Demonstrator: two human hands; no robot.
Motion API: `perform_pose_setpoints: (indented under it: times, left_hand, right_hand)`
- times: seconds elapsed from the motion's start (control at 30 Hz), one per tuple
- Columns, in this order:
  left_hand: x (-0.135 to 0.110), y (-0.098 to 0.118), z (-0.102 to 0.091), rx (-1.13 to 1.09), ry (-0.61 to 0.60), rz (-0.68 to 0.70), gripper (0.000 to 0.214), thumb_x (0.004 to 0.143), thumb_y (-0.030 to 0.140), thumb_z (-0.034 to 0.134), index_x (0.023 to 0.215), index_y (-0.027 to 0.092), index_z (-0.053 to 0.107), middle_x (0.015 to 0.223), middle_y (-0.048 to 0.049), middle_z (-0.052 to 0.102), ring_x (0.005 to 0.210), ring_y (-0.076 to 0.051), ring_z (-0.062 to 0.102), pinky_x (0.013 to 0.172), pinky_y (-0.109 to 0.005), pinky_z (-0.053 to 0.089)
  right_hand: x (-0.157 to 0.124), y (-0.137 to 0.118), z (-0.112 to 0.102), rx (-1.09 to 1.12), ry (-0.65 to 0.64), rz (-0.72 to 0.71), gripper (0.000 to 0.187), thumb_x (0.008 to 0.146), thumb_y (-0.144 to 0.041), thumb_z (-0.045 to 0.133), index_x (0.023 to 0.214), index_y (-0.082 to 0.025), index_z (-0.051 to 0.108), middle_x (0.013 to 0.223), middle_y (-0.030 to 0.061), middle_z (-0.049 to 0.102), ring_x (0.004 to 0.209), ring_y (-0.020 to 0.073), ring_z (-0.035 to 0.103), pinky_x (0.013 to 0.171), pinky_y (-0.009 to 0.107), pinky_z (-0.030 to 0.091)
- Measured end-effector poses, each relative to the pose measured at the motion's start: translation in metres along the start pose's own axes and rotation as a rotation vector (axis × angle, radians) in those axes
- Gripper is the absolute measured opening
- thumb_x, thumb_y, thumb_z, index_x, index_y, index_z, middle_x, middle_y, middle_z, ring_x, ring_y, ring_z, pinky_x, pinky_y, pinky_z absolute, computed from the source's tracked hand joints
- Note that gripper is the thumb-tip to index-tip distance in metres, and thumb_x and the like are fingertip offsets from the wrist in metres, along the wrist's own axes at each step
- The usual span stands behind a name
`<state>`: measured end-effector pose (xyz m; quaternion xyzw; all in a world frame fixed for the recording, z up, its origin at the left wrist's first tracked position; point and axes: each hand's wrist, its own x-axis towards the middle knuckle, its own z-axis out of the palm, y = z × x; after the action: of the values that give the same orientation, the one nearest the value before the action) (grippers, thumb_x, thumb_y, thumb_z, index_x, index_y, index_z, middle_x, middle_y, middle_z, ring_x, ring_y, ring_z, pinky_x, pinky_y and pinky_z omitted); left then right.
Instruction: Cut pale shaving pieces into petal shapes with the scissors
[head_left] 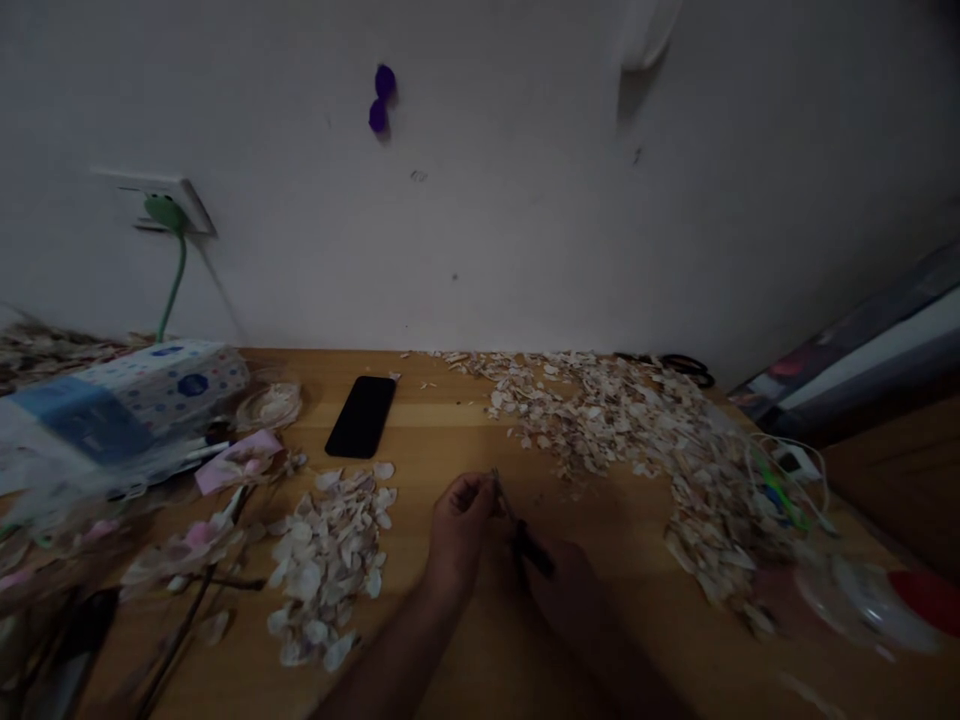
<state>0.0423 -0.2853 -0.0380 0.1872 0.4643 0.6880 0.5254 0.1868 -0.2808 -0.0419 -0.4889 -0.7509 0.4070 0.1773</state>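
In the middle of the wooden table [442,445], my two hands meet. My left hand [459,525] is closed, fingertips pinched together; whatever small thing they hold is too dark to make out. My right hand [566,585] wraps around a dark-handled tool [531,548], whose thin metal end reaches up to the left fingertips. Its exact kind does not show. Left of my hands lies a pile of pale, oval petal-like pieces [330,550]. A larger spread of thin beige flakes [600,415] curves along the back and right.
Behind my hands lies a black phone [361,416]. To the left are a tissue pack [127,395], a dark twig [187,620] and pink-centred flowers [201,535]. At the right are a white cable [825,470], black scissor handles [688,368] and a red-lidded clear jar [870,600].
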Motion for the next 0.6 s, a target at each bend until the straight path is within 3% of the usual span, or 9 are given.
perform_pose_setpoints:
  times: [0.23,0.6]
  left_hand:
    - [-0.001,0.007,0.001,0.05,0.033,-0.014,0.026,0.066,0.038,0.076,0.072,0.015,0.068,0.066,-0.0005,0.063,0.058,-0.01,0.054,0.058,-0.02,0.044]
    - [0.002,0.022,-0.001,0.285,-0.053,0.029,0.024,0.066,0.039,0.074,0.066,0.015,0.069,0.057,-0.0003,0.062,0.052,-0.011,0.054,0.052,-0.02,0.041]
  right_hand:
    - [0.001,0.003,0.0,0.022,0.005,0.01,0.028,0.083,-0.028,0.044,0.093,-0.018,0.068,0.087,0.0071,0.073,0.078,0.0234,0.066,0.068,0.03,0.048]
    - [0.001,0.003,0.0,0.051,0.039,-0.006,0.027,0.08,-0.022,0.045,0.098,-0.019,0.065,0.094,0.0084,0.071,0.085,0.0228,0.066,0.074,0.031,0.05]
